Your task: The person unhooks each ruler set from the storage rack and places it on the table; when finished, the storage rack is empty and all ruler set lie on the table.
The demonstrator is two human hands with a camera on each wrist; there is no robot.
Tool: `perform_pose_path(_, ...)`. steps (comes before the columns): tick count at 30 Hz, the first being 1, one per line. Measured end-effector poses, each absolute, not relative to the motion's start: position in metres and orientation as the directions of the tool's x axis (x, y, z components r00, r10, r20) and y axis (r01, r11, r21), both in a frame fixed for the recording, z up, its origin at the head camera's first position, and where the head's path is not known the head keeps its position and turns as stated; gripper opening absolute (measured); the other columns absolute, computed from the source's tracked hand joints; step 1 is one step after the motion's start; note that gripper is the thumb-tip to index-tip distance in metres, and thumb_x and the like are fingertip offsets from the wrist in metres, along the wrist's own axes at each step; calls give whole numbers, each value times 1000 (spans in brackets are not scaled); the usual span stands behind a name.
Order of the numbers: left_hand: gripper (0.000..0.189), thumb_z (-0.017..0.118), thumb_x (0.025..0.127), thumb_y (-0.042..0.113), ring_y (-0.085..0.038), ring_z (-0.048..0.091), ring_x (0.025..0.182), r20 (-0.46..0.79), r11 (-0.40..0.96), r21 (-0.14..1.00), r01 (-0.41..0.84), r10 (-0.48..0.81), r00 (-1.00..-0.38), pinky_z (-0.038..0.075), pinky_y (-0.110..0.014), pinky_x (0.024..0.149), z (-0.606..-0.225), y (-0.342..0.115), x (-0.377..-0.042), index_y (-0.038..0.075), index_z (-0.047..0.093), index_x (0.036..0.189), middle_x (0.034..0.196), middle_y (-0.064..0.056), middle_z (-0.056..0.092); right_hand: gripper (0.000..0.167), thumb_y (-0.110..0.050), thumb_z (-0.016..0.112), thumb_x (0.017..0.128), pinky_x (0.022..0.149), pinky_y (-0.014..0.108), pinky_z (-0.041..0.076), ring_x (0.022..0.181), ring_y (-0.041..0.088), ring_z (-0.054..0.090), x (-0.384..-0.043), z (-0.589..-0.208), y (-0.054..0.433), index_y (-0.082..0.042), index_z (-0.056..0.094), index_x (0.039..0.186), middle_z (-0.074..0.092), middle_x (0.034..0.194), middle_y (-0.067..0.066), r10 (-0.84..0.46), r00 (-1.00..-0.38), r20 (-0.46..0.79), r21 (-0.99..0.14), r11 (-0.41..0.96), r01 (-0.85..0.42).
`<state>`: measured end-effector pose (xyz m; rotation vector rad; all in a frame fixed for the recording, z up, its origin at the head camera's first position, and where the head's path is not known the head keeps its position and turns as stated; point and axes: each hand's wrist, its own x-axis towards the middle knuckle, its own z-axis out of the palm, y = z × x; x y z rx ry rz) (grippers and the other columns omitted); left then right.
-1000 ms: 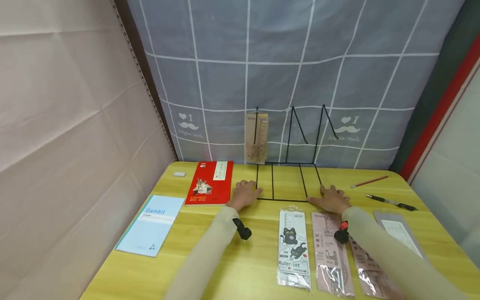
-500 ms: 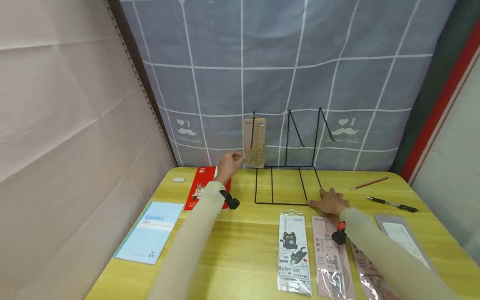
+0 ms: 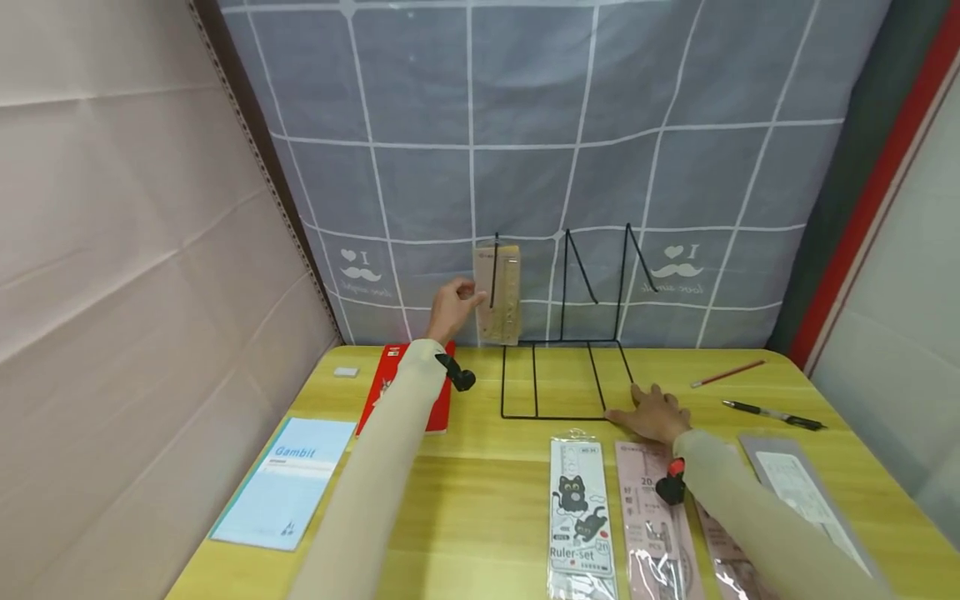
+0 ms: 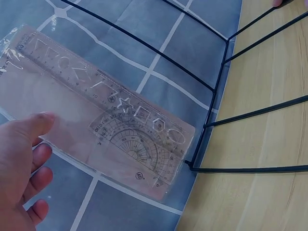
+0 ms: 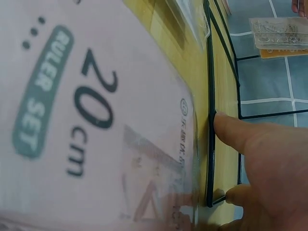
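Observation:
A black wire rack point(image 3: 555, 417) stands on the table, with tall hooked prongs at its back. On its left prong hangs a clear-wrapped ruler set point(image 3: 508, 292) with a pink card. My left hand point(image 3: 452, 308) pinches the left edge of that pack; in the left wrist view the thumb point(image 4: 41, 124) lies over the card and the other fingers curl below the edge. My right hand point(image 3: 654, 414) rests at the rack's front right corner, fingers spread. Its thumb point(image 5: 228, 126) touches the front bar in the right wrist view. The other two prongs carry nothing.
Ruler packs lie in front: a cat-print one point(image 3: 579, 508) and a pink one point(image 3: 651, 517), with another partly under the right sleeve. A red book point(image 3: 437, 412), a blue notebook point(image 3: 288, 483) and an eraser point(image 3: 346, 372) lie left; a pencil point(image 3: 727, 374) and pen point(image 3: 772, 414) right.
My left hand has left the rack's front left corner, gone up and back, and taken hold of the hanging ruler set's edge. The right hand has stayed on the rack.

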<state>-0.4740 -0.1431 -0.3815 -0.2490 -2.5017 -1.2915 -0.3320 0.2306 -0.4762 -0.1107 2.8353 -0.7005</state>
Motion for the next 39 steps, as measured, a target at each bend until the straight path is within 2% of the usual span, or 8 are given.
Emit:
perform_pose_path(9,30,74,98,32,-30,68,98,373,630,700,337,80,-924,55,-42,85,-375,-140,-473,2,74,106,107,-17,74,101,-65,53,99,113,84,8,146,71,6,-330,-477,230,3,15,163,0,162,45,-127,-974,-186,-469,883,-25)
perform_pose_path(18,26,78,94,30,-28,70,90,422,581,733,353,18,-907,54,-35,76,-378,-140,-464,5,71,101,99,-15,76,102,-67,53,98,112,83,12,145,70,8,-330,-477,231,2,16,164,2,164,44,-120,-977,-179,-462,887,-24)
perform_pose_path(23,26,80,93,33,-23,66,81,464,595,710,378,8,-886,50,-29,70,-383,-140,-458,7,75,94,91,-11,75,103,-68,53,98,111,83,16,145,70,9,-330,-480,232,2,16,164,2,163,44,-120,-977,-177,-455,890,-27)
perform_pose_path(27,28,80,92,38,-20,65,80,472,584,719,375,-16,-881,49,-27,68,-387,-141,-453,10,79,94,91,-8,77,103,-67,54,98,112,83,13,146,70,6,-329,-481,232,2,15,164,0,164,44,-121,-975,-186,-470,882,-20)
perform_pose_path(31,31,81,90,42,-17,65,81,476,566,735,374,-37,-879,48,-26,68,-391,-140,-444,12,81,95,98,-7,79,103,-66,54,98,113,82,11,146,70,3,-329,-482,233,3,14,164,-2,163,44,-123,-973,-194,-486,874,-13)
perform_pose_path(35,31,81,90,42,-14,54,69,461,534,759,373,-37,-886,44,-25,65,-395,-138,-434,12,81,96,103,-8,79,103,-66,54,98,112,83,10,146,70,3,-329,-483,233,3,14,163,-2,163,44,-126,-974,-190,-484,875,-19)
perform_pose_path(39,34,81,89,43,-13,44,62,451,499,781,376,-34,-892,42,-26,65,-398,-136,-426,10,81,97,101,-10,78,103,-67,53,98,111,84,10,145,71,4,-328,-483,234,3,14,163,-2,163,45,-134,-974,-183,-477,878,-31)
